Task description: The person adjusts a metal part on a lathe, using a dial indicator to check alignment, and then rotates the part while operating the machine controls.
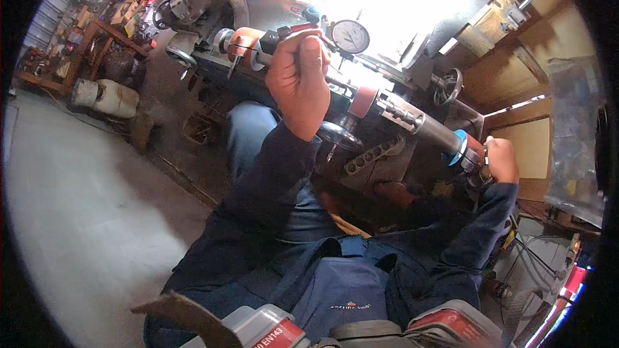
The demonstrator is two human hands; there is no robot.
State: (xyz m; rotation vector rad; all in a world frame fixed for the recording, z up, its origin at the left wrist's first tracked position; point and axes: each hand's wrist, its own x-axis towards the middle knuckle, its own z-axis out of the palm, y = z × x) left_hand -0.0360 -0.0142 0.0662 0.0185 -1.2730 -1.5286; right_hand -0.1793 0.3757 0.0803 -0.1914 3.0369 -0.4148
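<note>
My left hand (300,84) is raised over the spindle line of a grinding machine, fingers closed in a pinch. What lies in the pinch is hidden; a red and black piece (300,28) shows just above the fingertips. Right beside it stands a round dial gauge (351,37) with a white face. Below the gauge, a thin shaft runs to an orange-brown block (364,101) and a grey cylindrical spindle (432,130). At that spindle's right end, past a blue ring (459,147), my right hand (501,160) is closed against the end fitting, its grip partly hidden.
Handwheels (340,135) project from the machine front near my knees. A holed metal bracket (374,156) hangs below the spindle. Strong light glares over the back. A cluttered bench (84,45) and a whitish canister (117,98) stand left; wooden panels (525,142) rise at right.
</note>
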